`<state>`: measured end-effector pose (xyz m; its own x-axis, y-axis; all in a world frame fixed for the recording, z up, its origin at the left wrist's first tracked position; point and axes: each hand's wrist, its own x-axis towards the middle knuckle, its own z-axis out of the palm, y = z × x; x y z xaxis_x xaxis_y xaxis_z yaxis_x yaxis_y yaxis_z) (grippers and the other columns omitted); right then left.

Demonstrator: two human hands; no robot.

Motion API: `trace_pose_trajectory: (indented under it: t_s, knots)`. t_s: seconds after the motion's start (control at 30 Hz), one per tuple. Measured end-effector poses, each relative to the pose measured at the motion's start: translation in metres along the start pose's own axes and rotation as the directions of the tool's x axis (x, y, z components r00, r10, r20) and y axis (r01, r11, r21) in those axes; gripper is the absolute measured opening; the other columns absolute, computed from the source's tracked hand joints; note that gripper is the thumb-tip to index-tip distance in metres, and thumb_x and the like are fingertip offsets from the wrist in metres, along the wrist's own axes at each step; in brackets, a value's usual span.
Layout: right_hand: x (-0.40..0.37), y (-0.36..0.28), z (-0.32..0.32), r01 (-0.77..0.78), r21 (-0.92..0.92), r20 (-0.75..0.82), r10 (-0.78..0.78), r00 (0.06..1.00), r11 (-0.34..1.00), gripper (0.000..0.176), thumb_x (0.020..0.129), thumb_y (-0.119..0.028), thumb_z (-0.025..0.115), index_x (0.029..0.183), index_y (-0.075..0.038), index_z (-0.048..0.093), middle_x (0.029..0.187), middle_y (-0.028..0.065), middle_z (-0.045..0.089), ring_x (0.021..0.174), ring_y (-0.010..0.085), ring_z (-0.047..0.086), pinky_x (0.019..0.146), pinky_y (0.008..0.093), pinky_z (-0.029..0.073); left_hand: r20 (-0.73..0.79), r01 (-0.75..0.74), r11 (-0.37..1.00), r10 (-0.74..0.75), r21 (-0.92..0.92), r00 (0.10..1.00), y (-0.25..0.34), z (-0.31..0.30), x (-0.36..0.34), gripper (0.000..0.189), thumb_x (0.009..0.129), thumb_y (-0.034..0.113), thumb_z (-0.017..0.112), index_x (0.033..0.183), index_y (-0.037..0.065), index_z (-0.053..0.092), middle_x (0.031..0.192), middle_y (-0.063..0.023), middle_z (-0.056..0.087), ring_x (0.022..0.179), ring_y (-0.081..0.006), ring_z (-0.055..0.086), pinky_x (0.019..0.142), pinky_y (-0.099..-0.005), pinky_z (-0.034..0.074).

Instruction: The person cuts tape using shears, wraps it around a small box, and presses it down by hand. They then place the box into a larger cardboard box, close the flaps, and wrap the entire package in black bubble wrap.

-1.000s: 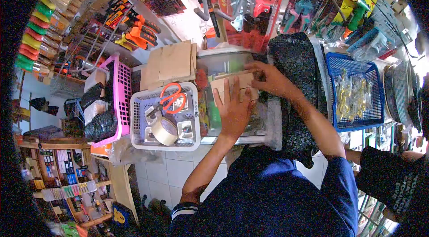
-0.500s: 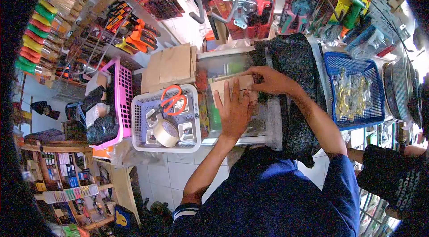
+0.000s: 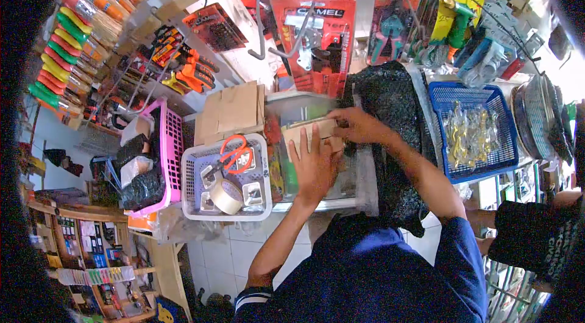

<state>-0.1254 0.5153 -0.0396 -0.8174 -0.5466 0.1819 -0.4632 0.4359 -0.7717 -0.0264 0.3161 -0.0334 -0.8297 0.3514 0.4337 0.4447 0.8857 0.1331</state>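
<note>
A small piece of brown cardboard point(image 3: 295, 138), folded or box-like, lies on the glass-topped counter point(image 3: 347, 202). My left hand point(image 3: 315, 167) rests flat over its near side, fingers spread. At the far right corner, my right hand point(image 3: 364, 127) pinches the cardboard's edge between thumb and fingers. To the left is a white basket point(image 3: 266, 170). It contains orange-handled scissors point(image 3: 236, 155), a roll of cream tape point(image 3: 226, 195) and several shiny metal pieces. Larger flat cardboard point(image 3: 229, 113) leans behind that basket.
A pink basket point(image 3: 173, 152) with black-wrapped packs stands at far left. Right of my hands are black sheeting point(image 3: 390, 94) and a blue basket point(image 3: 443, 134) of bagged brass-coloured parts. Red tool packs point(image 3: 317, 36) hang from hooks above the counter. A person's dark sleeve point(image 3: 527, 234) shows at right.
The view has shifted slightly, so the counter and baskets sit a little lower in the picture. Both hands stay on the cardboard, with almost the same hold.
</note>
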Motion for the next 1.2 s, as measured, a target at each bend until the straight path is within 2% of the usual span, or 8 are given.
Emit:
trace_pose_trajectory:
  t_s: [0.37, 0.47, 0.67, 0.77, 0.87, 0.97, 1.13, 1.2]
  knots:
    - [-0.019, 0.018, 0.020, -0.098, 0.127, -0.136, 0.115, 0.984, 0.987, 0.048, 0.108, -0.031, 0.054, 0.145, -0.002, 0.049, 0.131, 0.0129, 0.063, 0.117, 0.0180, 0.059, 0.100, 0.0355, 0.049, 0.183, -0.243, 0.961, 0.264, -0.128, 0.947, -0.031, -0.033, 0.033, 0.057, 0.082, 0.043, 0.075, 0.128, 0.011, 0.063, 0.156, -0.0204, 0.039, 0.144, -0.0451, 0.035, 0.118, -0.0603, 0.026]
    - [-0.036, -0.032, -0.005, -0.161, 0.442, -0.075, 0.215, 0.974, 0.883, 0.052, 0.108, -0.030, 0.054, 0.150, -0.003, 0.041, 0.139, 0.0154, 0.058, 0.123, 0.0193, 0.057, 0.104, 0.0358, 0.047, 0.209, -0.270, 0.946, 0.305, -0.180, 0.929, -0.039, -0.031, 0.037, 0.058, 0.080, 0.042, 0.077, 0.128, 0.011, 0.063, 0.152, -0.0208, 0.043, 0.142, -0.0437, 0.038, 0.118, -0.0592, 0.027]
    - [-0.077, -0.063, -0.026, -0.080, 0.464, -0.123, 0.153, 0.980, 0.882, 0.057, 0.106, -0.029, 0.057, 0.153, -0.003, 0.036, 0.148, 0.0188, 0.051, 0.130, 0.0230, 0.053, 0.106, 0.0375, 0.046, -0.085, -0.125, 0.959, 0.106, -0.253, 0.991, -0.042, -0.057, 0.032, 0.056, 0.085, 0.037, 0.079, 0.127, 0.009, 0.059, 0.143, -0.0197, 0.050, 0.127, -0.0393, 0.050, 0.111, -0.0499, 0.037]
    - [-0.106, -0.085, -0.038, -0.095, 0.613, -0.193, 0.265, 0.945, 0.785, 0.069, 0.100, -0.029, 0.067, 0.154, -0.003, 0.034, 0.151, 0.0189, 0.048, 0.136, 0.0270, 0.049, 0.111, 0.0420, 0.042, -0.191, 0.026, 0.629, -0.274, -0.777, 0.942, -0.041, -0.067, 0.019, 0.053, 0.091, 0.037, 0.077, 0.128, 0.006, 0.054, 0.138, -0.0180, 0.054, 0.127, -0.0319, 0.053, 0.107, -0.0459, 0.043]
    - [-0.132, -0.093, -0.016, 0.043, 0.824, -0.231, 0.267, 0.936, 0.564, 0.097, 0.088, -0.034, 0.081, 0.159, -0.005, 0.022, 0.158, 0.0195, 0.038, 0.145, 0.0308, 0.039, 0.119, 0.0469, 0.033, 0.211, 0.245, -0.026, -0.601, -0.969, 0.771, -0.020, -0.063, -0.018, 0.050, 0.100, 0.046, 0.062, 0.129, 0.007, 0.047, 0.141, -0.0133, 0.050, 0.130, -0.0246, 0.048, 0.109, -0.0405, 0.041]
    - [-0.146, -0.084, 0.031, -0.057, 0.634, -0.124, 0.174, 0.977, 0.772, 0.131, 0.071, -0.043, 0.093, 0.162, -0.006, 0.007, 0.164, 0.0190, 0.024, 0.151, 0.0323, 0.027, 0.122, 0.0484, 0.026, 0.525, 0.178, -0.523, -0.650, -0.834, 0.549, 0.008, -0.007, -0.051, 0.052, 0.106, 0.056, 0.046, 0.130, 0.011, 0.043, 0.130, -0.0093, 0.052, 0.124, -0.0203, 0.051, 0.103, -0.0394, 0.046]
    - [-0.121, -0.119, 0.050, -0.041, 0.392, -0.278, 0.161, 0.947, 0.919, 0.162, 0.047, -0.044, 0.103, 0.162, -0.008, -0.006, 0.162, 0.0209, 0.021, 0.150, 0.0346, 0.027, 0.123, 0.0490, 0.024, 0.324, 0.078, -0.381, -0.640, -0.921, 0.697, 0.030, 0.004, -0.053, 0.056, 0.107, 0.060, 0.037, 0.139, 0.014, 0.040, 0.129, -0.0076, 0.054, 0.119, -0.0211, 0.058, 0.103, -0.0416, 0.048]
    - [-0.112, -0.121, 0.049, -0.065, 0.244, -0.323, 0.145, 0.935, 0.968, 0.161, 0.043, -0.047, 0.103, 0.162, -0.008, 0.001, 0.159, 0.0208, 0.026, 0.149, 0.0356, 0.028, 0.122, 0.0500, 0.026, 0.546, -0.060, -0.757, -0.521, -0.651, 0.656, 0.030, 0.003, -0.052, 0.059, 0.107, 0.059, 0.036, 0.142, 0.013, 0.044, 0.131, -0.0079, 0.057, 0.122, -0.0210, 0.059, 0.104, -0.0415, 0.049]
